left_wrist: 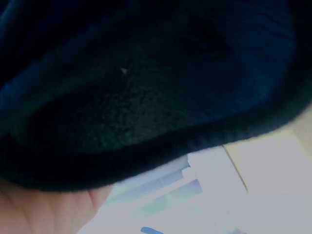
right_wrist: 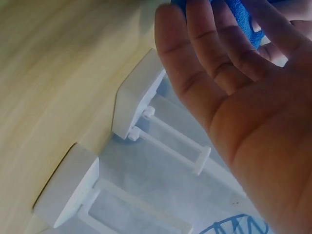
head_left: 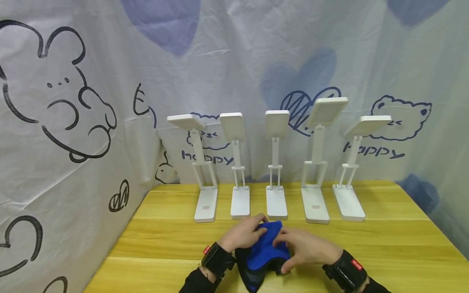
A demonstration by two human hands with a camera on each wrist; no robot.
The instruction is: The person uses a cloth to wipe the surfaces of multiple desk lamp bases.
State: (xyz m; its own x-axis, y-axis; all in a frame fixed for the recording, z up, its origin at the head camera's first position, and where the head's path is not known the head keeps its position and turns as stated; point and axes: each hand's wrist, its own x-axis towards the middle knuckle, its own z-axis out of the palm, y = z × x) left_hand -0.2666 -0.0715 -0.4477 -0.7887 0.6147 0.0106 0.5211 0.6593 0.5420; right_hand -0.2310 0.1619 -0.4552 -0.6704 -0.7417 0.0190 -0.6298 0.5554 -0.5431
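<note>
A soft blue fabric piece with black edging [head_left: 265, 246] is between both hands, low over the near middle of the table. My left hand [head_left: 242, 235] grips its upper left side, the fingers bent over the far edge. On the right, my right hand [head_left: 307, 247] holds the other side with thumb and bent fingers at the black border. Close up in the left wrist view, the dark fabric [left_wrist: 141, 105] with a thick rounded rim covers most of the picture. The right wrist view shows my right fingers against the blue textured cloth [right_wrist: 243, 22].
Several white folding desk lamps stand in a row along the back of the yellow wood-grain table [head_left: 165, 236]; one lamp base [head_left: 277, 203] is just beyond my hands. A printed white curtain [head_left: 234, 61] hangs behind the table and down its left side.
</note>
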